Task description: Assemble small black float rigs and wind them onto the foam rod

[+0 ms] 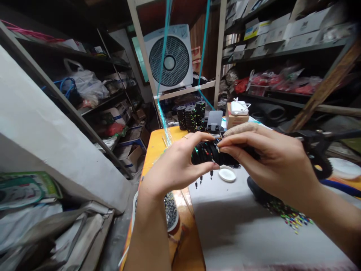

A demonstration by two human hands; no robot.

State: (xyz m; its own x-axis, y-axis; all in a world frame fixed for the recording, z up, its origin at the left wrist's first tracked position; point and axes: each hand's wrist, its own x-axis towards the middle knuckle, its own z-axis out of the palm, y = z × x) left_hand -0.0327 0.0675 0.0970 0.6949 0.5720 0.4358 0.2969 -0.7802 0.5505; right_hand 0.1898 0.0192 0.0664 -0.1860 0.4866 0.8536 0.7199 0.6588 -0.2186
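Black beaded cord bundle: my left hand cups it, right hand pinches it.
Slack pinch could send it toward yellow tabletop's left edge.

Held bundle black, bits of green and red on it. Spools black, flecked green-yellow. Tabletop orange-yellow; sheet greyish white; lid white. Loose beads mixed yellow, red, green, blue, white. Tub white-rimmed, contents speckled grey-black. Hanging strands teal. Fan pale grey, grille dark.
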